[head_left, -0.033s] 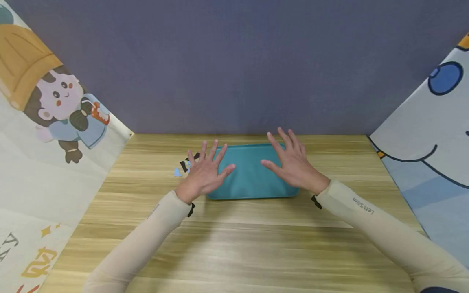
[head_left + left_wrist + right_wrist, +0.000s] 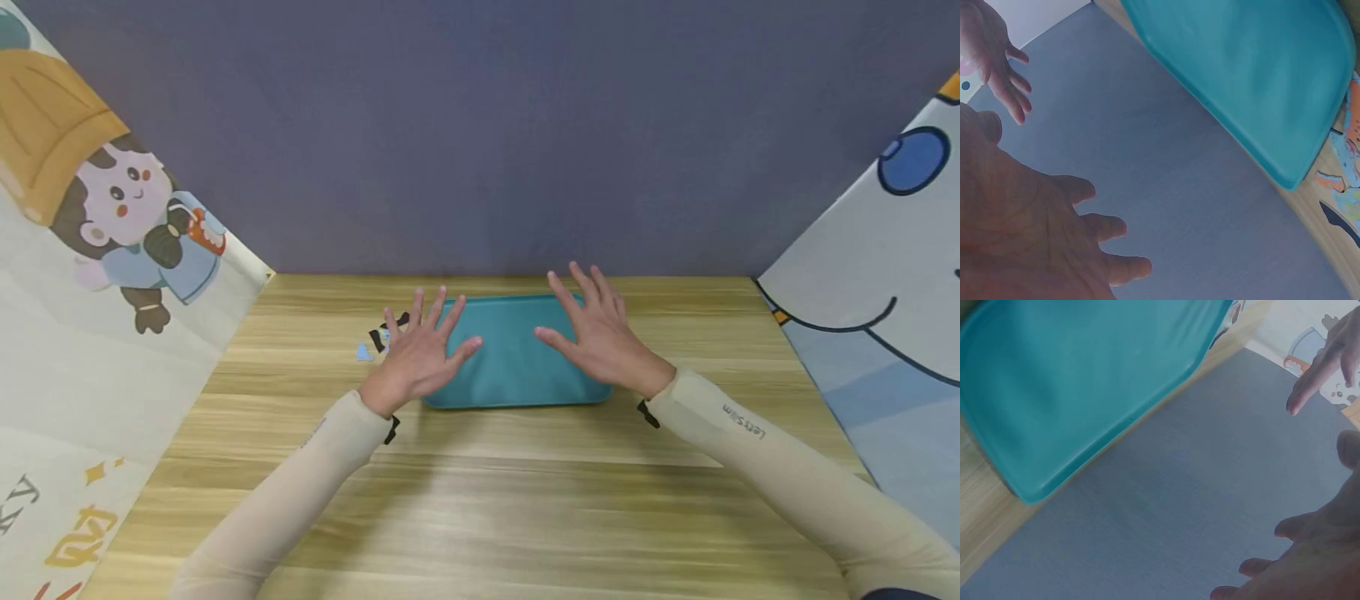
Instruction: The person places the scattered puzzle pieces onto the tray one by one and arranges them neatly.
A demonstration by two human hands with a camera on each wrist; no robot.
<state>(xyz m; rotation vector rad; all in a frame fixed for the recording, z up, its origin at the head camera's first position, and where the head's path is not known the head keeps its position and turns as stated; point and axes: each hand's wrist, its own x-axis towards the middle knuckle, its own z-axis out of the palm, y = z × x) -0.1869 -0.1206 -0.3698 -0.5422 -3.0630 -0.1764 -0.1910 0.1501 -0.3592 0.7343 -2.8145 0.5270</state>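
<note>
A teal rectangular tray (image 2: 510, 358) with rounded corners lies on the wooden table, its bare inside showing between the hands. Over its left end is my left hand (image 2: 417, 357), fingers spread and straight, holding nothing. My right hand (image 2: 606, 342) is over the right end, likewise spread with nothing in it. In the left wrist view the palm (image 2: 1029, 231) faces the camera, apart from the tray. Just left of the tray lie several small flat pieces (image 2: 364, 352), light blue and black; the left hand partly hides them. Up close, an orange piece (image 2: 1353, 115) and a dark curved piece (image 2: 1338, 220) show among them.
A grey-blue upright panel (image 2: 480, 142) closes off the table's back edge. Printed cartoon sheets stand at the left (image 2: 82, 350) and right (image 2: 892, 275). Wood tabletop (image 2: 487, 508) stretches in front of the tray, between the sleeved forearms.
</note>
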